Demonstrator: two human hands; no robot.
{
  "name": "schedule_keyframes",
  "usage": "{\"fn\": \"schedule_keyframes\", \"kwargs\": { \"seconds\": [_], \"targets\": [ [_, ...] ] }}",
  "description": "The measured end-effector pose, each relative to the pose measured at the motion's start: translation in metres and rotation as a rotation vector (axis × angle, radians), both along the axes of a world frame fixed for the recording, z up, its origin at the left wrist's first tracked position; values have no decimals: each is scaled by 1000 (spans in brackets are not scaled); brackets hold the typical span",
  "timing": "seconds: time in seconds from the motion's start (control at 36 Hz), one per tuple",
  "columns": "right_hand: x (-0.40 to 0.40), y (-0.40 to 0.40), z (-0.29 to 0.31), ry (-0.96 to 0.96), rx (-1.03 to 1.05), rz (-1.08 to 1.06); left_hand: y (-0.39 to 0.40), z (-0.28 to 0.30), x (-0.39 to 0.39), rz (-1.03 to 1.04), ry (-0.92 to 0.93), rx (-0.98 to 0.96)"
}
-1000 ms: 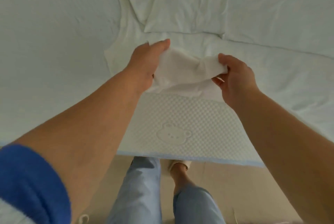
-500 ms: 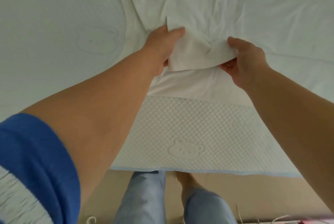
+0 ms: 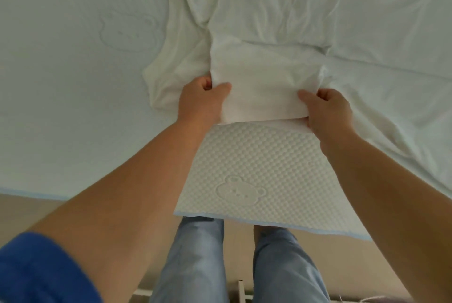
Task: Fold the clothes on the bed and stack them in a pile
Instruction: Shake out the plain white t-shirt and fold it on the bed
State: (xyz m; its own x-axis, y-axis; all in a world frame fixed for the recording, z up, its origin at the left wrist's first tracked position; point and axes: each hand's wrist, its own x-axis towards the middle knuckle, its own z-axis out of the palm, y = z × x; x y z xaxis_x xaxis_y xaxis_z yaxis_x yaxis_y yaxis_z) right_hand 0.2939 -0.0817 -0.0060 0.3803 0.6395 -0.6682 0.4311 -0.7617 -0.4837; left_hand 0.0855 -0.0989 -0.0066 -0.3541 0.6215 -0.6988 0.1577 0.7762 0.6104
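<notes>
White on white: the edges of the white garment (image 3: 264, 82) are hard to separate from the other white clothes (image 3: 281, 9) spread beyond it, and those are cut off at the top. Lower fingers of both hands are hidden under the cloth. The garment's near left corner is being pinched by the left hand (image 3: 201, 101), thumb on top, fingers curled beneath. Its near right corner is being gripped by the right hand (image 3: 326, 110), thumb clamped on the fabric. The garment is being held folded over, low above the bed (image 3: 61, 107), near its front edge. A blue sleeve (image 3: 41, 271) is cut off bottom left.
</notes>
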Motion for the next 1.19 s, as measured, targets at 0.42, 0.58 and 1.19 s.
{"fn": "schedule_keyframes", "kwargs": {
  "seconds": [0.42, 0.58, 1.19],
  "targets": [
    [23, 50, 1, -154, 26, 166, 62, 3, -4, -70, 299, 135],
    [8, 38, 17, -241, 246, 408, 32, 17, -23, -34, 447, 157],
    [-114, 87, 1, -169, 157, 771, -38, 5, -106, -32, 205, -103]
  ]
}}
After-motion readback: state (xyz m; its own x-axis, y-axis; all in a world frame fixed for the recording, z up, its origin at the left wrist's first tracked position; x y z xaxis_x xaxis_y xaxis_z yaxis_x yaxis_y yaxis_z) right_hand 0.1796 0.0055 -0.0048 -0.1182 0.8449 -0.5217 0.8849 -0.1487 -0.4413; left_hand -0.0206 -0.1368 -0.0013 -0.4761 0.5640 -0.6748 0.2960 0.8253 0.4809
